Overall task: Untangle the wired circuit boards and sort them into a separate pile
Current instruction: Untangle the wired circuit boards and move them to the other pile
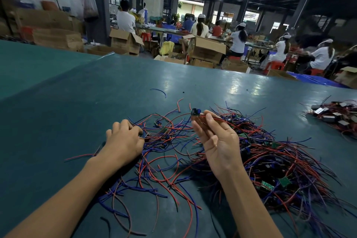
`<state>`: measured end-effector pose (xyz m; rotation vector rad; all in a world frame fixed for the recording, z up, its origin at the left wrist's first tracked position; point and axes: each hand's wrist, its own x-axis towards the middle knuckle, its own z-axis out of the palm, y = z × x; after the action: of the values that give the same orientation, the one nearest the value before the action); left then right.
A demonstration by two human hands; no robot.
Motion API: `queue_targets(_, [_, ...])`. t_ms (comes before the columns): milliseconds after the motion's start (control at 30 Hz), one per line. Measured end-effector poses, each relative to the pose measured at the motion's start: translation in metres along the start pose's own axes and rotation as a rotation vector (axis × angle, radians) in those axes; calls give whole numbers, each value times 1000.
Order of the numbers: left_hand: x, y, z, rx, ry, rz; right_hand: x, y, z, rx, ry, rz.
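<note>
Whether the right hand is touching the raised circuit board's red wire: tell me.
Touching. The head view shows the right hand pinching the red wire between thumb and forefinger, just beside the raised circuit board.

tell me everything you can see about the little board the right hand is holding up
The board is small and dark, with a blue component on top; finer detail is blurred. It is lifted above the teal table, tilted, in front of the tangled pile. The right hand pinches it between thumb and fingers at its right edge, where a red wire trails back into the pile.
</note>
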<state>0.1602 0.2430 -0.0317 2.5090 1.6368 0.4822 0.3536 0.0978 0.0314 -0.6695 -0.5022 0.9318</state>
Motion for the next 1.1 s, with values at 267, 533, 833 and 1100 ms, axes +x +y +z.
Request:
queue_targets(267, [-4, 0, -8, 250, 71, -4, 2, -11, 2, -94, 20, -78])
queue_targets(533, [-5, -3, -9, -157, 231, -43, 5, -82, -26, -452, 189, -255])
queue_targets(833, [-11, 6, -25, -784, 489, 135, 12, -103, -100, -1089, 725, -117])
queue_targets(1100, [-5, 9, -42, -1731, 324, 38, -1, -102, -86, -1201, 896, -259])
